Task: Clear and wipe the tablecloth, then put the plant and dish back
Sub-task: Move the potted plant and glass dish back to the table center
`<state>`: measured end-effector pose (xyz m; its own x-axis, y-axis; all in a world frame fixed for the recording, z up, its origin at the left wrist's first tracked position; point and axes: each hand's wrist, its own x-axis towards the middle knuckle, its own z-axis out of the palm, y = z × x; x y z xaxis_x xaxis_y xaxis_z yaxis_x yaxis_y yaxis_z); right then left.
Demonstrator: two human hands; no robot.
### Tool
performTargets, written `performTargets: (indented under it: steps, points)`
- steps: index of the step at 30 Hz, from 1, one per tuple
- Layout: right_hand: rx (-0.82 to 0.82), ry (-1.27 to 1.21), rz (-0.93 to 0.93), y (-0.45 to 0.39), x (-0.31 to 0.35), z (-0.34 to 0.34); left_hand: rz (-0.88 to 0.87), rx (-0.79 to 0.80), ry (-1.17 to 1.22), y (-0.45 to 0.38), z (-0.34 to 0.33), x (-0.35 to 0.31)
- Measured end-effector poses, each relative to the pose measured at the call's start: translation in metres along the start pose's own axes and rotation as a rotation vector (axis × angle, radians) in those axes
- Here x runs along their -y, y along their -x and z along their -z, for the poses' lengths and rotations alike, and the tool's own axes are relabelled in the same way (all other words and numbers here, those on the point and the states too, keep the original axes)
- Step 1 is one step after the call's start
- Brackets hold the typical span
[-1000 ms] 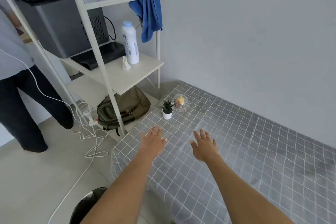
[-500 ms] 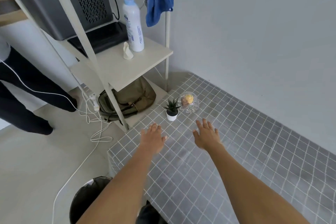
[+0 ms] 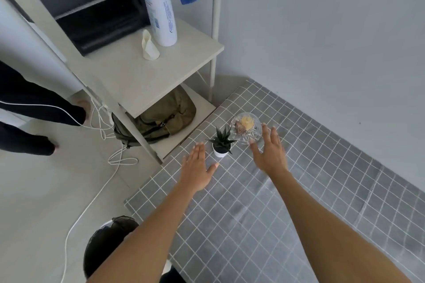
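Both hands have advanced: flat left hand (image 3: 196, 171) beside the potted plant (image 3: 221, 142), spread right hand (image 3: 269, 151) beside the cut-glass dish (image 3: 246, 128), on the gridded grey tablecloth (image 3: 287, 202).

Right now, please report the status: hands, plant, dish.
Left hand open beside plant. Right hand open at glass dish, not gripping. Both items stand on tablecloth. Nothing in the way.

**A plain room with a white shelf**

The wall (image 3: 322, 30) is pale grey and bare. The floor (image 3: 34, 190) is light and smooth, with a white cable (image 3: 76, 225) lying across it. A white metal shelf unit (image 3: 147, 76) stands beside the wall, with soft, even light on everything.
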<state>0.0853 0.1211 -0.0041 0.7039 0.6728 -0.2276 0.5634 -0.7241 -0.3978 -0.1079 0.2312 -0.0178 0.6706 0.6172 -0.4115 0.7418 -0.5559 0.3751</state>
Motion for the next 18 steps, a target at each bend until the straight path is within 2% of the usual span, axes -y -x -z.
performTargets:
  steps: [11, 18]
  points:
    - [-0.163, -0.182, 0.133, -0.034, -0.001, -0.044, -0.166, -0.373, 0.291, -0.027, -0.028, -0.003]
    - [-0.265, -0.261, 0.187, -0.053, 0.000, -0.058, -0.199, -0.475, 0.459, -0.038, -0.034, -0.013]
